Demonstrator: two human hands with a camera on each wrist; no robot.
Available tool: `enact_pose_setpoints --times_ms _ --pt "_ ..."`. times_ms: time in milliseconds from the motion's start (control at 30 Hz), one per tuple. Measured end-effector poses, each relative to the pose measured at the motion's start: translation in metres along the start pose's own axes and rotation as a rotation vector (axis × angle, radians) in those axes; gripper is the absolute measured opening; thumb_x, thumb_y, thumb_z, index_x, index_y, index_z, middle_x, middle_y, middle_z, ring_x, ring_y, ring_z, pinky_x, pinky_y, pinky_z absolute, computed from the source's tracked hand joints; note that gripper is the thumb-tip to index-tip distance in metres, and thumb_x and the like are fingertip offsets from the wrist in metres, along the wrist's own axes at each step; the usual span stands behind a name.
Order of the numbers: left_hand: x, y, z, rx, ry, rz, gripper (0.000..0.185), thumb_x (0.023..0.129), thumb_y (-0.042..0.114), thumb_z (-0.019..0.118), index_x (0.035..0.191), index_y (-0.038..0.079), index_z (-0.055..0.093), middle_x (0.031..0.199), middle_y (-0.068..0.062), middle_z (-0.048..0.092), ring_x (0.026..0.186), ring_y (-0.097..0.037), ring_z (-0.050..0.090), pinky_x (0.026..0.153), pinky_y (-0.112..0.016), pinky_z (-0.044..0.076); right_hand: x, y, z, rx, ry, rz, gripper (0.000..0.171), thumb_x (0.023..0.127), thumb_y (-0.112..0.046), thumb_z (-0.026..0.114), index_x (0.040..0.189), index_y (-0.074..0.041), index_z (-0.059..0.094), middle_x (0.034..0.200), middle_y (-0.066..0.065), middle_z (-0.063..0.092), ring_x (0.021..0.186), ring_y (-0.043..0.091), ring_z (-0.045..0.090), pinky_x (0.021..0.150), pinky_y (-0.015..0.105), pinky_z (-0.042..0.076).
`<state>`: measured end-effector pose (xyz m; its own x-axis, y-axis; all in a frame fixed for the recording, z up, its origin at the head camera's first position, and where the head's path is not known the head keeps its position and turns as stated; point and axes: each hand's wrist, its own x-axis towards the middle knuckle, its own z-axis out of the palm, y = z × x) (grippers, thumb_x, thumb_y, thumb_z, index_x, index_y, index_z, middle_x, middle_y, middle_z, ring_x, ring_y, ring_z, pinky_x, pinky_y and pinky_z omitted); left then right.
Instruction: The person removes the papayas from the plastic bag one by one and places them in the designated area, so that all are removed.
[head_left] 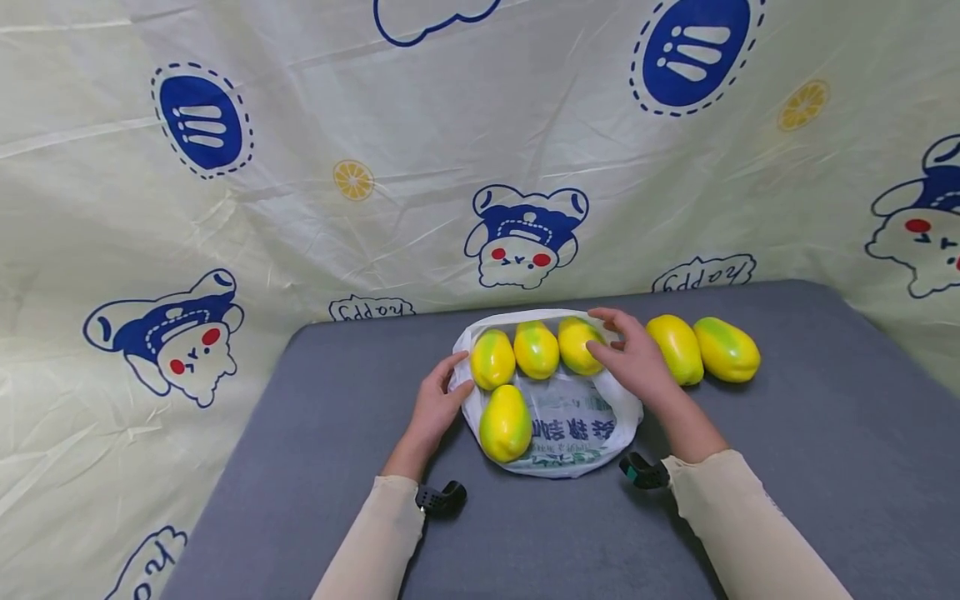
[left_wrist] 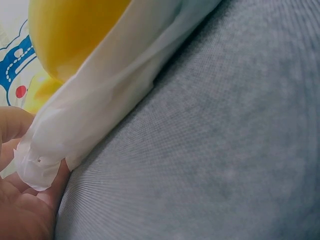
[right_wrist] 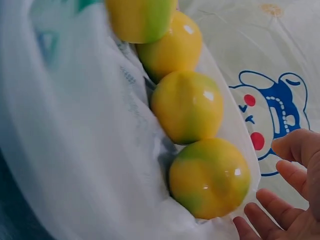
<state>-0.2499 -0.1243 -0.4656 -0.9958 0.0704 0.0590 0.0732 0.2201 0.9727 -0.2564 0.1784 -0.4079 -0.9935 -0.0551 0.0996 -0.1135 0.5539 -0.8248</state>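
A white plastic bag lies with its mouth spread wide. Inside it are several yellow-green papayas: three in a row along the far side, and one papaya nearer at the left. My left hand holds the bag's left rim; in the left wrist view the rolled white edge runs between thumb and fingers. My right hand is at the far right rim, fingers spread beside the rightmost papaya. The right wrist view shows those fingers apart from that papaya, right at the bag's edge.
Two more papayas lie side by side on the grey table right of the bag, the nearer papaya just behind my right hand and the other papaya beyond it. A patterned cream sheet hangs behind the table.
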Motion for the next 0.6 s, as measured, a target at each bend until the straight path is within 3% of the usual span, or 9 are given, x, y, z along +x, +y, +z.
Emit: enact_pose_setpoints --times_ms 600 --pt "0.000 0.002 0.000 -0.028 0.003 -0.004 0.048 0.097 0.010 0.062 0.144 0.014 0.053 0.155 -0.010 0.046 0.145 -0.029 0.040 0.122 -0.049 0.029 0.011 0.018 0.021 -0.152 -0.028 -0.016 0.064 0.093 -0.028 0.067 0.149 -0.012 0.040 0.159 0.022 0.028 0.137 0.043 0.038 0.114 0.064 0.033"
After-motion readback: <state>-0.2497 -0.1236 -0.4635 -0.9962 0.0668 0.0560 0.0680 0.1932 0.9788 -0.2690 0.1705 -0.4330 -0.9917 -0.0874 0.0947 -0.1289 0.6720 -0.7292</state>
